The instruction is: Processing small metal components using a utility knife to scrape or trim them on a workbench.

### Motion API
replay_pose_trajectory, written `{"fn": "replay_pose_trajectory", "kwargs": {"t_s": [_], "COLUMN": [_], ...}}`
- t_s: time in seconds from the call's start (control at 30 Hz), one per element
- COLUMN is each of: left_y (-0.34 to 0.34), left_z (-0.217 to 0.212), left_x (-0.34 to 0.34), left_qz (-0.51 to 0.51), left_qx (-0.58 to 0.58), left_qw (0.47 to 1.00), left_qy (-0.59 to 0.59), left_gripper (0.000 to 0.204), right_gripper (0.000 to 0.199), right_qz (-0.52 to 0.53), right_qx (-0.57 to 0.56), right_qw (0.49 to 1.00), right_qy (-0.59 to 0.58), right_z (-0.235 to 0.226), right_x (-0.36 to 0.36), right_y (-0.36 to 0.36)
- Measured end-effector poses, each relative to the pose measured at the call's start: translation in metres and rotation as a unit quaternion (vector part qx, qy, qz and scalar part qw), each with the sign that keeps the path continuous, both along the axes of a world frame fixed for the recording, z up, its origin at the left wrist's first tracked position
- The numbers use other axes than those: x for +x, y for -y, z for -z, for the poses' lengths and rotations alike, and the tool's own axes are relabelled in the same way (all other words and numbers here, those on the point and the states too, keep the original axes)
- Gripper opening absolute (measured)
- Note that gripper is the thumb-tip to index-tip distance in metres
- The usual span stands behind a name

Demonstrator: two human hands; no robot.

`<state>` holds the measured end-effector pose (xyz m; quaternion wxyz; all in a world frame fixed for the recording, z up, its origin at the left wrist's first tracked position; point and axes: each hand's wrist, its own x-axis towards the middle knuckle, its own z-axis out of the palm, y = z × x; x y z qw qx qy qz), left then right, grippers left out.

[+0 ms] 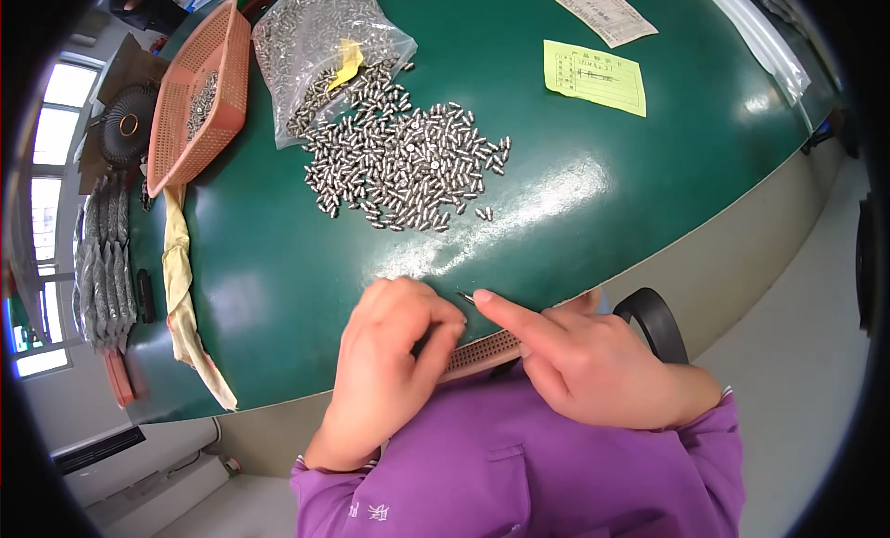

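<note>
My left hand [394,352] is curled at the near edge of the green table [603,195], fingers closed over the left end of a flat brown perforated tray [484,350]. What lies inside those fingers is hidden. My right hand [579,362] rests over the tray's right part, its forefinger stretched out and pressing a small metal pin [464,297] on the table top. A loose heap of small silver metal pins [403,162] lies farther out on the table, spilling from an open clear plastic bag [320,46] with more of them.
An orange plastic basket [199,93] with some pins stands at the far left. A yellowish cloth strip [181,288] hangs along the left edge. A yellow paper slip [595,76] and a white slip [598,9] lie at the far right. A black chair part [654,320] sits by my right hand.
</note>
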<state>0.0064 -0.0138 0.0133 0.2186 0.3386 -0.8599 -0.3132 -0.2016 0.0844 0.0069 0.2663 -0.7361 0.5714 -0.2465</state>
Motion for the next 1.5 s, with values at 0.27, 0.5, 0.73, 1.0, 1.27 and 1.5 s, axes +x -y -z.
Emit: {"fn": "replay_pose_trajectory", "kwargs": {"t_s": [0.27,0.5,0.73,1.0,1.27,1.5], "left_y": [0.022,0.024,-0.003,-0.010,-0.008,-0.008], "left_z": [0.006,0.012,0.002,0.012,0.013,0.009], "left_x": [-0.022,-0.031,-0.016,-0.010,-0.009,-0.011], "left_qz": [-0.108,-0.123,-0.119,-0.118,-0.111,-0.105], "left_qx": [-0.177,-0.199,-0.057,-0.053,-0.065,-0.076], "left_qw": [0.978,0.971,0.990,0.992,0.992,0.992], "left_qy": [0.034,0.046,0.057,0.013,0.004,0.010], "left_gripper": [0.018,0.013,0.014,0.017,0.018,0.016], "right_gripper": [0.060,0.060,0.064,0.063,0.063,0.063], "right_qz": [0.051,0.048,0.020,0.005,-0.014,-0.044], "right_qx": [0.008,-0.021,-0.074,-0.062,-0.046,-0.035], "right_qw": [0.993,0.993,0.997,0.998,0.999,0.998], "right_qy": [0.109,0.105,0.020,0.016,0.023,-0.032], "right_z": [0.004,0.006,0.012,0.003,0.002,-0.008], "right_x": [-0.006,-0.005,0.000,0.006,0.005,0.003], "right_y": [-0.005,-0.006,-0.005,-0.001,0.000,0.002]}}
